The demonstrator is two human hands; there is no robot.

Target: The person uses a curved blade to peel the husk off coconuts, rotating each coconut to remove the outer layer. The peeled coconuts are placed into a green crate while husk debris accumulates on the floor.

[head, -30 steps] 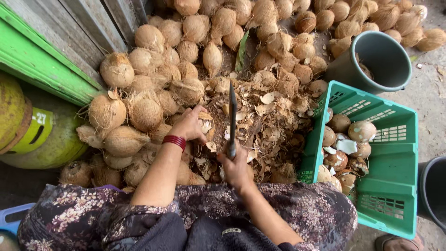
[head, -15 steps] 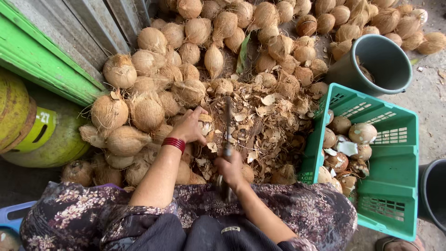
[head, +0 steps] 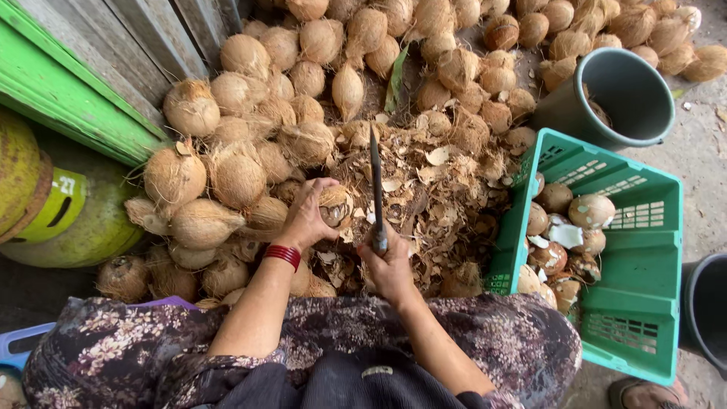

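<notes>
**Steadying a coconut beside a raised blade**

Gripping a partly husked coconut [head: 334, 206] from above, the left hand [head: 307, 220] pins it on the heap of husk scraps [head: 432, 197], probably so it cannot roll. The right hand [head: 388, 265] is clenched around the handle of a long dark knife [head: 375, 182], blade pointing away from the body, just right of the coconut. Whole coconuts [head: 227, 167] are piled within reach to the left; the green crate [head: 644, 250] on the right holds stripped ones.

Both forearms reach forward, left hand [head: 307, 220] cupped, right hand [head: 388, 265] fisted.
</notes>
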